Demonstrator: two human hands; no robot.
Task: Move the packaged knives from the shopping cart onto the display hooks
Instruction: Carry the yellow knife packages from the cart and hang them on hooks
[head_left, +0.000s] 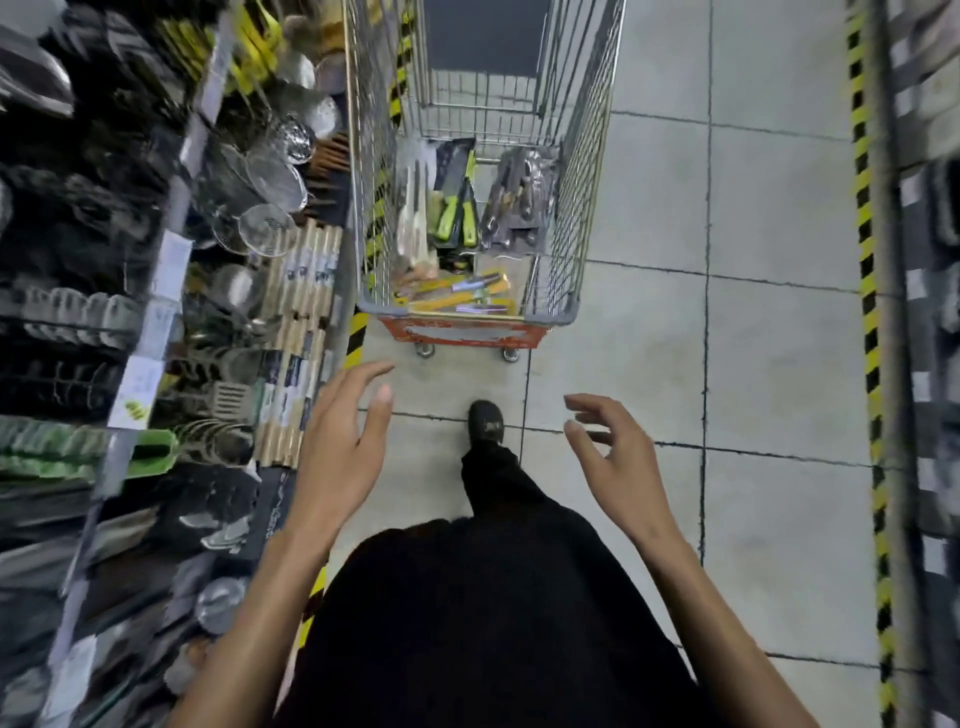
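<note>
A wire shopping cart (563, 218) stands on the tiled aisle ahead of me. Inside lie several packaged knives: green-handled ones (457, 208) in the middle, yellow-carded ones (457, 293) at the near end, white-handled ones (415, 208) on the left and a dark pack (519, 202) on the right. My left hand (343, 441) hangs empty below the cart's near end, fingers straight. My right hand (613, 457) is empty too, fingers loosely spread. Both hands are apart from the cart.
Shelving on the left (171, 249) carries strainers, rolling pins and kitchen utensils on hooks. Yellow-black hazard tape (867, 291) runs along the floor at both shelf bases. A second shelf edge stands at the far right. My black shoe (485, 421) steps forward behind the cart.
</note>
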